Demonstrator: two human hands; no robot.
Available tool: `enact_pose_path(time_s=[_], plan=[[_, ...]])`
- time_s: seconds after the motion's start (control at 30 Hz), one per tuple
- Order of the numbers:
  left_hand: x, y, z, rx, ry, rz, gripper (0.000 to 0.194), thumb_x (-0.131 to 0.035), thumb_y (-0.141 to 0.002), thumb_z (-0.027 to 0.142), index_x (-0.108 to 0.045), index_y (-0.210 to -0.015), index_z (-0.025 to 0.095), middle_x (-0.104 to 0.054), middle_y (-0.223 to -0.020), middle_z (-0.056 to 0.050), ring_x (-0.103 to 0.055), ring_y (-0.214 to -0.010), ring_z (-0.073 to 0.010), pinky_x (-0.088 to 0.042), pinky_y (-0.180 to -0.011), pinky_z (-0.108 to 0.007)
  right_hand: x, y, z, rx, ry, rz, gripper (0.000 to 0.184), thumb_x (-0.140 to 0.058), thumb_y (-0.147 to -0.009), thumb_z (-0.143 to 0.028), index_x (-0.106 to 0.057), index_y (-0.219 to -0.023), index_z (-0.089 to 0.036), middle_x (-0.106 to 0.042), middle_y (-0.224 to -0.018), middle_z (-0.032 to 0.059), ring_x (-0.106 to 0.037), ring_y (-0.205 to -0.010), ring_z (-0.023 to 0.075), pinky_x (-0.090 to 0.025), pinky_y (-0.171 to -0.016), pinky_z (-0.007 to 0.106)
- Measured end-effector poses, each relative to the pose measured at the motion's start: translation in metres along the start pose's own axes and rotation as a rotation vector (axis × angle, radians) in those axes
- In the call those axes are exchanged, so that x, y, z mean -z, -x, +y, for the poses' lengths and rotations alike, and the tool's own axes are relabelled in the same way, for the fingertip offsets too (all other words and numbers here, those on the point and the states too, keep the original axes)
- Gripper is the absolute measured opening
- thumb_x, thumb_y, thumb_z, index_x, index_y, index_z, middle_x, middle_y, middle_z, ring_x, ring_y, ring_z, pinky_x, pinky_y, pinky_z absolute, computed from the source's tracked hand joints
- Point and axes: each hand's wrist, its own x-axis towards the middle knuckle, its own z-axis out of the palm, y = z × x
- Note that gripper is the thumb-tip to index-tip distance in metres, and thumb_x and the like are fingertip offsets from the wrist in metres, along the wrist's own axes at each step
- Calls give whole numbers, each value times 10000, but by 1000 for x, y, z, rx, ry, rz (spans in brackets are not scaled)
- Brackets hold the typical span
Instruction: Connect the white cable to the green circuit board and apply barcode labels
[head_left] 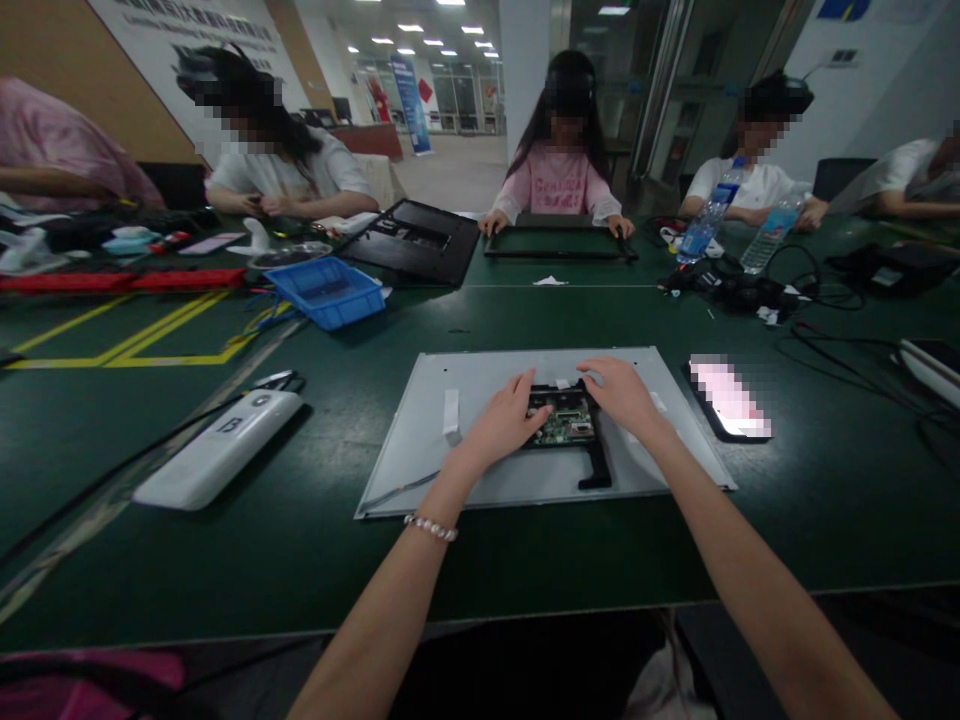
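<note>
A green circuit board (562, 424) in a black plastic frame (597, 466) sits over the middle of a flat grey-white panel (480, 488). My left hand (504, 418) grips the left side of the framed board, its thumb across the board and its fingers along the far left edge. At the far right corner of the frame, the curled fingers and thumb of my right hand (621, 392) close on it; the exact contact is partly hidden. A small white block (451, 415) is on the panel at the left, and a thin cable (401, 488) lies near its front left corner.
A white power bank (221, 450) lies left of the panel, a phone (727, 400) to its right. Beyond are a blue basket (326, 292), a black cover (412, 240) and water bottles (772, 232). Across the table, a person (562, 175) holds a black rectangular frame (559, 254).
</note>
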Motion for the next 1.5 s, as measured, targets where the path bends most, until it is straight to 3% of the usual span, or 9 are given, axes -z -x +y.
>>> enact_pose_path(time_s=[0.1, 0.27, 0.4, 0.57, 0.77, 0.97, 1.17, 1.37, 1.5], plan=[[0, 0, 0, 2, 6, -4, 646, -351, -899, 485, -195, -1414, 128, -357, -1399, -173, -404, -1253, -291, -325, -1038, -422, 15, 2, 13, -72, 26, -28, 263, -489, -819, -156, -666, -1013, -161, -669, -1057, 83, -582, -1025, 197, -407, -940, 334], [2, 1, 1, 9, 16, -19, 648, -345, -898, 505, -195, -1418, 148, -352, -1407, -167, -404, -1255, -292, -323, -1037, -419, 41, 13, 45, -260, 48, -191, 241, -579, -742, -184, -701, -949, -170, -690, -977, 85, -626, -909, 208, -460, -816, 312], [2, 1, 1, 12, 18, -19, 646, -339, -901, 504, -187, -1421, 153, -357, -1404, -161, -421, -1241, -284, -331, -1025, -406, 47, 18, 59, -343, 37, -252, 252, -613, -698, -212, -713, -928, -193, -700, -871, 63, -646, -802, 195, -475, -720, 293], [2, 1, 0, 22, 20, -16, 650, -343, -896, 512, -188, -1425, 168, -352, -1410, -152, -416, -1243, -284, -334, -1018, -407, 47, 18, 61, -342, -10, -269, 279, -605, -695, -217, -699, -958, -202, -696, -906, 53, -645, -800, 178, -476, -701, 279], [3, 0, 1, 14, 25, -18, 647, -345, -896, 502, -196, -1422, 157, -348, -1411, -154, -412, -1246, -284, -330, -1031, -408, 51, 19, 64, -384, 102, -301, 283, -627, -642, -186, -705, -914, -194, -696, -870, 54, -642, -769, 184, -471, -655, 268], [0, -1, -1, -1, 10, -8, 629, -353, -900, 480, -203, -1419, 158, -345, -1415, -149, -402, -1259, -279, -313, -1047, -408, 50, 21, 68, -394, 34, -354, 218, -592, -629, -136, -710, -804, -191, -698, -734, 22, -637, -646, 152, -455, -569, 237], [2, 0, -1, 8, 13, -27, 632, -339, -902, 497, -202, -1423, 166, -336, -1424, -139, -392, -1265, -286, -316, -1048, -412, 59, 22, 69, -378, 27, -298, 202, -607, -656, -195, -713, -827, -185, -702, -791, 41, -643, -712, 175, -466, -630, 265], [3, 0, 0, 9, 15, -34, 637, -326, -900, 501, -212, -1421, 152, -332, -1425, -143, -395, -1257, -294, -310, -1056, -421, 65, 26, 64, -353, 29, -479, 250, -648, -587, -168, -714, -825, -209, -706, -796, 14, -639, -684, 171, -455, -602, 262], [3, 0, 0, 20, 18, -43, 642, -325, -896, 507, -214, -1423, 158, -337, -1426, -138, -394, -1257, -300, -317, -1050, -430, 65, 25, 62, -355, -15, -455, 222, -612, -606, -129, -709, -793, -201, -704, -759, 8, -641, -682, 161, -454, -611, 250]])
